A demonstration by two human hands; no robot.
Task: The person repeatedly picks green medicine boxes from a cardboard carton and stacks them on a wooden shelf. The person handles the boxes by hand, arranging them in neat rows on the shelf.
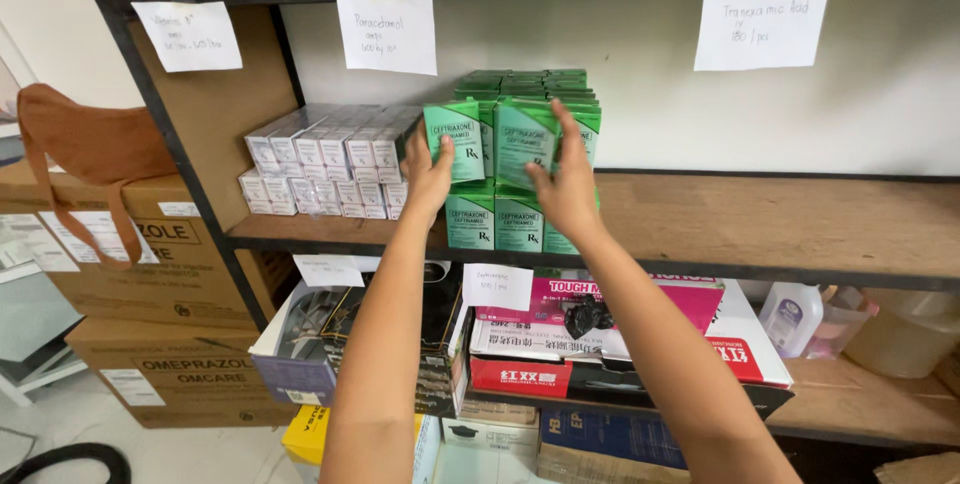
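Nearest the viewer, both bare forearms rise from the bottom edge toward the middle shelf [800, 234] of a dark metal rack with wooden boards. Below them the lower shelf [850, 404] carries a grey open carton [300, 344] at left, red and pink printed boxes [620, 334] in the middle, and a clear plastic bottle [790, 316] at right.

The left hand [428, 179] grips a green medicine box [455, 139], thumb across its front face and fingers wrapped behind; the box is tilted and stands out slightly from the stack. The right hand [568, 179] lies flat against a second green box [522, 142], fingers spread and extended upward along its right edge. Whether this box is truly clamped or merely steadied cannot be confirmed from this angle.

Both boxes belong to the stack of green boxes [525, 89], which sits at the middle of the shelf against the far white wall, with a lower row of green boxes [495, 222] beneath the hands. Just left of it stands a block of white and grey cartons [325, 159]. Handwritten paper labels [385, 34] hang from the shelf above.

Risk noted: the upper boxes are stacked loose and upright, so drawing two from the front could topple their neighbours off the shelf edge. The right hand's open contact offers little hold; a slip there would drop a box onto the goods below.
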